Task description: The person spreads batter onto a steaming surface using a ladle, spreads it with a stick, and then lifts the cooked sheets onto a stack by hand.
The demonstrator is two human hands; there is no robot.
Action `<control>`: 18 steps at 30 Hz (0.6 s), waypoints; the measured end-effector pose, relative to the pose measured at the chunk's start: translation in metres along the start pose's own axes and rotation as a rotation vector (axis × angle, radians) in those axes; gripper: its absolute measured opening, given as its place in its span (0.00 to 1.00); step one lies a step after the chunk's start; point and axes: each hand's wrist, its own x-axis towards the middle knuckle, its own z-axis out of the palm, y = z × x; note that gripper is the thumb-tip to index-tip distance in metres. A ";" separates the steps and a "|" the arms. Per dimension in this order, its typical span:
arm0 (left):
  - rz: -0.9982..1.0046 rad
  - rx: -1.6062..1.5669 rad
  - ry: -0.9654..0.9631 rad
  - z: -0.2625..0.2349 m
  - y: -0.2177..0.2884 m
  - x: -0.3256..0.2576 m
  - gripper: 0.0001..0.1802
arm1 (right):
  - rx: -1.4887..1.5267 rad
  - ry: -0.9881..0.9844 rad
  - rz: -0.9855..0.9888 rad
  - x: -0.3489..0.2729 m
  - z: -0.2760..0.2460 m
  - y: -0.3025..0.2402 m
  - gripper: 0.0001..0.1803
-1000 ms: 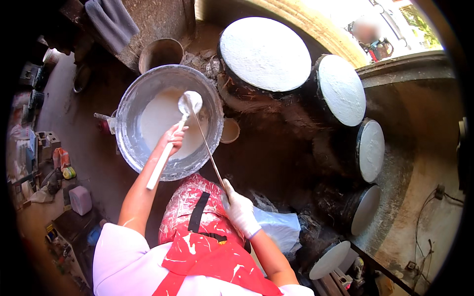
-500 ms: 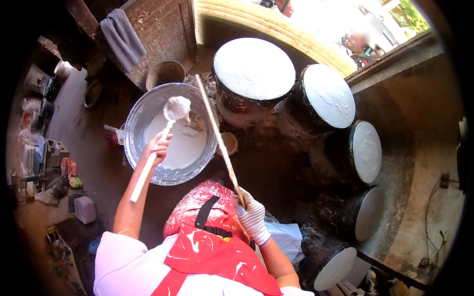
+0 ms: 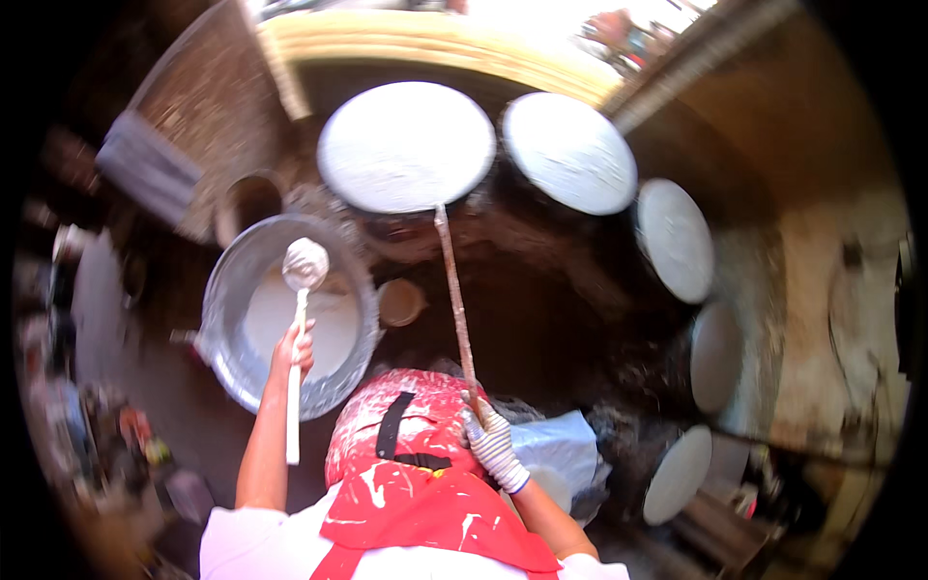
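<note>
My bare left hand [image 3: 294,350] is wrapped round the pale handle of a ladle [image 3: 294,416]. The ladle's bowl, coated in thick white batter-like stuff, hangs over a large grey tub [image 3: 224,280] with a pool of the same white liquid inside. In a striped, stained glove, my right hand [image 3: 497,450] grips the lower end of a long thin wooden stick [image 3: 453,290]. The stick points away from me, and its far tip overlaps the near edge of a big white-covered round surface [image 3: 406,145]. Whether the tip touches it I cannot tell.
More white round surfaces [image 3: 570,153] on dark drum-like stands curve round to my right. A small tan bowl [image 3: 400,302] sits beside the tub, with a dark bucket [image 3: 249,203] behind it. A grey towel [image 3: 150,169] hangs over a wooden panel at the left.
The view has turned, so the tub and round surfaces sit further left. The ladle stands straighter over the tub. The stick's tip has moved from beside the tub to the largest round surface's edge.
</note>
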 end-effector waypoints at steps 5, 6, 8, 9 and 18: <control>-0.260 0.068 -0.255 0.103 -0.048 -0.002 0.21 | 0.113 0.342 -0.099 -0.041 -0.036 -0.001 0.22; -0.328 0.114 -0.293 0.142 -0.064 -0.009 0.21 | 0.087 0.443 -0.202 -0.050 -0.050 0.007 0.22; -0.459 0.281 -0.382 0.227 -0.102 -0.032 0.21 | 0.002 0.702 -0.295 -0.094 -0.087 0.008 0.24; -0.515 0.358 -0.442 0.265 -0.119 -0.040 0.21 | -0.014 0.805 -0.288 -0.115 -0.101 0.005 0.25; -0.659 0.952 -0.889 0.590 -0.343 -0.109 0.21 | -0.325 1.512 -0.290 -0.261 -0.240 -0.038 0.21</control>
